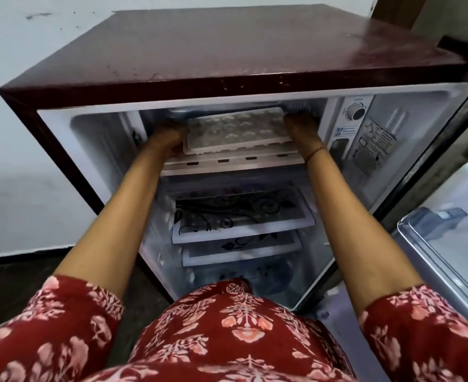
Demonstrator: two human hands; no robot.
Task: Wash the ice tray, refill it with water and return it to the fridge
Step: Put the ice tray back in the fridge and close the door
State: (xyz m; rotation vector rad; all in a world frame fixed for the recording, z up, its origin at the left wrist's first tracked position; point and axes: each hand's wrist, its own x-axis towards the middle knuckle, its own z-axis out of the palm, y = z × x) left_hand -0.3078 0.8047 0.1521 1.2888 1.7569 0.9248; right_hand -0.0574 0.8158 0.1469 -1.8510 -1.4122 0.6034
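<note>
Ice tray [235,130]: level, at mouth of freezer compartment [221,110], top of open fridge [227,51]. 2 hands hold it: left hand [169,139] grips left edge, right hand [299,125] grips far right corner. Cell contents unclear; stage judged either first removal or final return.

A maroon fridge [227,48] holds a white ice tray [235,130] and black floral-printed shelves [241,213].

A white plastic ice tray [235,133] is looking matt inside a fridge [227,51] whose maroon metal top is shining glossy but scuffed and spotted; smooth glass shelves [241,213] are showing black floral print, near red printed cloth sleeves [62,326].
</note>
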